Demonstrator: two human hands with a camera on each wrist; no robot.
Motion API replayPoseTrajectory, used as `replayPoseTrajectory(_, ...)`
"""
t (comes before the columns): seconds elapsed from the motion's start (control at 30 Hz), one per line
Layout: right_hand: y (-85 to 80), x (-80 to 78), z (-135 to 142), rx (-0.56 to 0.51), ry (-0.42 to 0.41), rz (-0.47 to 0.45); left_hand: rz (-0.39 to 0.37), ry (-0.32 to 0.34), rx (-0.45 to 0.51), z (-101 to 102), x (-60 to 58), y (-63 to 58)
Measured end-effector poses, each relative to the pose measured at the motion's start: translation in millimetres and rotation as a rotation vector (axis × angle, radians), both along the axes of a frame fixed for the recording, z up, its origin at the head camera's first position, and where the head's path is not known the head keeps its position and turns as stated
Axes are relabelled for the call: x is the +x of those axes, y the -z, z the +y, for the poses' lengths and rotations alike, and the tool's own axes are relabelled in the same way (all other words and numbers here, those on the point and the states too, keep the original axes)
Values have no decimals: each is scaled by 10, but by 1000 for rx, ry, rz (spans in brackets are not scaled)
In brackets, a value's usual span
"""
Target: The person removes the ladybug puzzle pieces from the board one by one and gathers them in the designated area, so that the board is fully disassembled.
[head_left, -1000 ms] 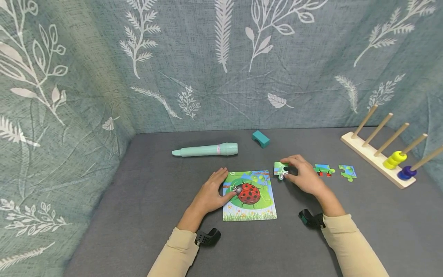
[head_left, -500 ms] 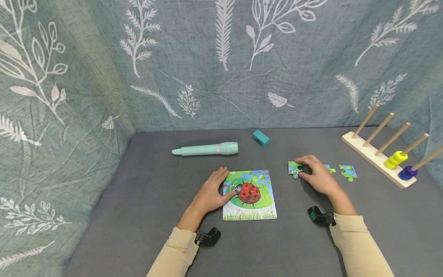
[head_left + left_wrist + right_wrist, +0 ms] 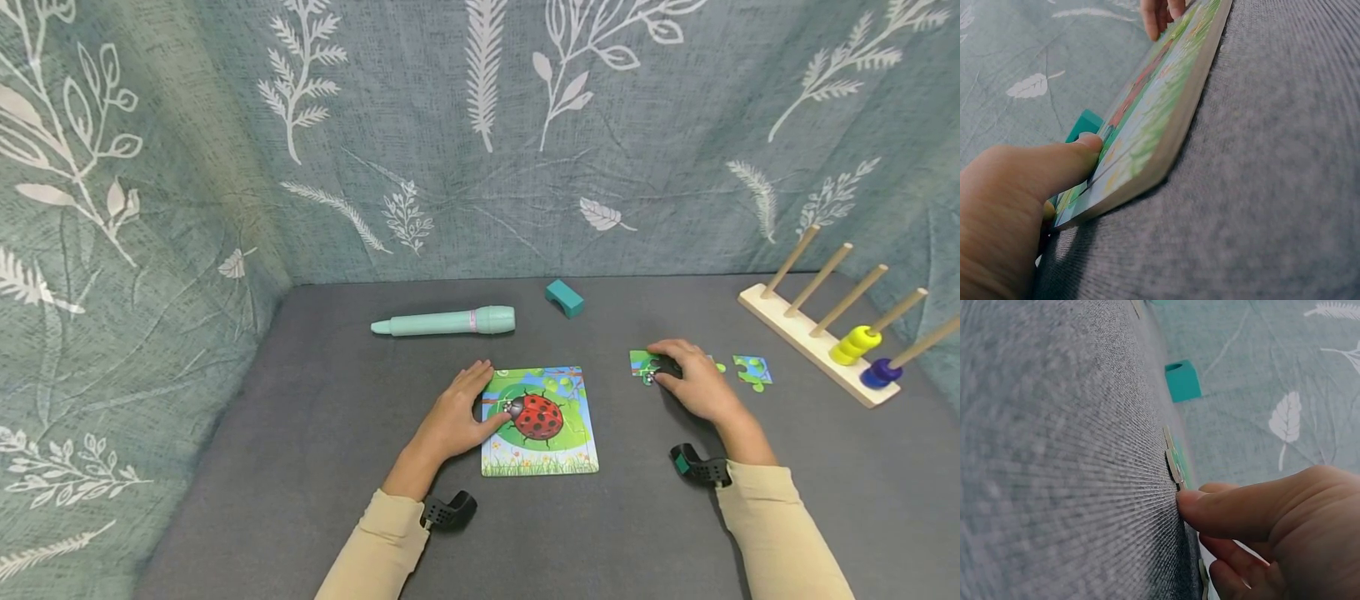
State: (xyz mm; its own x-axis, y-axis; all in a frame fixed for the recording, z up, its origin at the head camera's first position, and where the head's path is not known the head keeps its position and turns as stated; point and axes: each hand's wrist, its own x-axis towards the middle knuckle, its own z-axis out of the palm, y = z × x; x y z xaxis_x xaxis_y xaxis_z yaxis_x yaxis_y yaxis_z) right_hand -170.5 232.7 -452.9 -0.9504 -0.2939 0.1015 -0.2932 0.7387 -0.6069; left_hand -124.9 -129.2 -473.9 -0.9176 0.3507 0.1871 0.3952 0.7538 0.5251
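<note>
A square ladybug jigsaw puzzle [image 3: 540,458] lies flat on the table in front of me. My left hand [image 3: 457,421] rests on its left side, fingers fairly straight along the edge and thumb [image 3: 1079,157] on top of the picture. To the right of the puzzle, my right hand [image 3: 696,383] pinches a green-and-blue puzzle piece [image 3: 640,361] between thumb and fingers, at the table surface. Behind that hand a second puzzle piece [image 3: 721,367] is mostly hidden. Farther right lies another puzzle piece [image 3: 752,371], untouched.
At the back lie a mint-green microphone-shaped toy [image 3: 442,322] and a teal arched block [image 3: 564,298]. A wooden peg stand [image 3: 798,329] with yellow rings [image 3: 855,346] and blue rings [image 3: 881,373] stands at the right. A patterned curtain [image 3: 420,125] hangs behind the table.
My right hand has moved right with the puzzle piece, away from the puzzle and towards the other loose pieces, slowing over the last half second. My left hand has stayed in place.
</note>
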Motion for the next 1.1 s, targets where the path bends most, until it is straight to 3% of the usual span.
replayPoseTrajectory(0.67, -81, 21, -51, 1, 26, -21, 8, 5, 14, -9, -6, 22)
replayPoseTrajectory(1.1, -121, 210, -323, -64, -105, -3, 79, 87, 58, -18, -8, 29)
